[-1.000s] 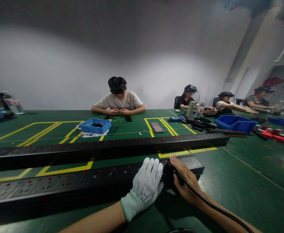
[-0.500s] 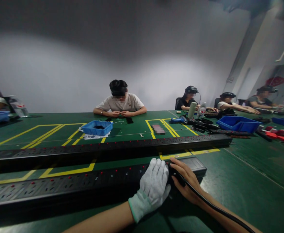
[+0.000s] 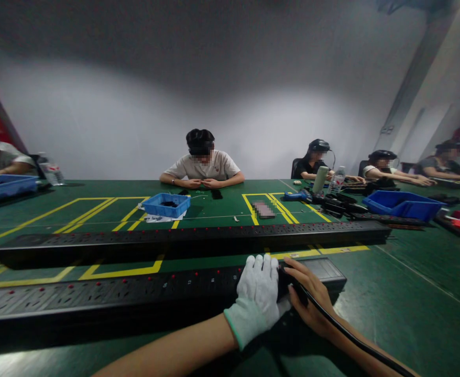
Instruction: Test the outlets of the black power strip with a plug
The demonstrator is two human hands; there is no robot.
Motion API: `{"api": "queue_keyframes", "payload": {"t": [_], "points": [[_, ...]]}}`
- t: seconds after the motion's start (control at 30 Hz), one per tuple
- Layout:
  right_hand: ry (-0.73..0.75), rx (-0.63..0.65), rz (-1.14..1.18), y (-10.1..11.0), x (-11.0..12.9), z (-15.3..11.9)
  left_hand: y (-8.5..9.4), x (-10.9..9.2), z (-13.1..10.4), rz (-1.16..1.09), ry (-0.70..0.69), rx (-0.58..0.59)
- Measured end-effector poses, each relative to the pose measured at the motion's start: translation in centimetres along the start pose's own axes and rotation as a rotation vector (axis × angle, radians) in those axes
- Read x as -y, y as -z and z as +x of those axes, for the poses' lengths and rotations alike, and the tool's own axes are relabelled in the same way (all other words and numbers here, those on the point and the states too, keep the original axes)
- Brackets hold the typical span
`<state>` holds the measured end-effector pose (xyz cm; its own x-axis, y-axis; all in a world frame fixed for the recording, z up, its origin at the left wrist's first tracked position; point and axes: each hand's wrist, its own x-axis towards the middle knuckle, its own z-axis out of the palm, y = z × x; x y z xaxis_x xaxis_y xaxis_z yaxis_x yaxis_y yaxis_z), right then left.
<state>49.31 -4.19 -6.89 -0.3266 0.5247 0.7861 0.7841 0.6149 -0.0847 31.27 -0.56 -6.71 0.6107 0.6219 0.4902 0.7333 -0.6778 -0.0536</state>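
A long black power strip (image 3: 135,293) with a row of sockets and small red parts lies across the near side of the table. My left hand (image 3: 258,290), in a white glove with a green cuff, is wrapped over the strip near its right end, thumb on the near side. Close beside it, my bare right hand (image 3: 310,293) is closed round the plug end of a black cable (image 3: 332,317), held against the strip's top. The cable runs back along my right forearm. My fingers hide the plug itself, so I cannot tell how far it sits in a socket.
Behind lies a second long power strip (image 3: 198,238). Farther back are a blue basket (image 3: 166,205), a phone (image 3: 263,210), a blue bin (image 3: 405,206), a bottle (image 3: 337,180) and a green cup (image 3: 319,180). A person (image 3: 202,167) sits opposite; several others sit along the table.
The view has turned slightly left, so everything appears farther right. Both hands keep their places at the strip's right end, with the cable still in my right hand.
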Motion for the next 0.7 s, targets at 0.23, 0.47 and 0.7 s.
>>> {"api": "queue_keyframes", "payload": {"t": [0.23, 0.47, 0.7], "points": [[-0.007, 0.020, 0.011, 0.2, 0.1, 0.3, 1.5, 0.3, 1.8, -0.019, -0.010, 0.157], [-0.002, 0.054, 0.023, 0.7, 0.1, 0.4, 2.3, 0.0, 1.7, 0.022, 0.023, 0.179], [-0.027, 0.090, 0.045, 1.0, 0.1, 0.5, 2.1, -0.1, 1.5, 0.076, 0.031, 0.139]]}}
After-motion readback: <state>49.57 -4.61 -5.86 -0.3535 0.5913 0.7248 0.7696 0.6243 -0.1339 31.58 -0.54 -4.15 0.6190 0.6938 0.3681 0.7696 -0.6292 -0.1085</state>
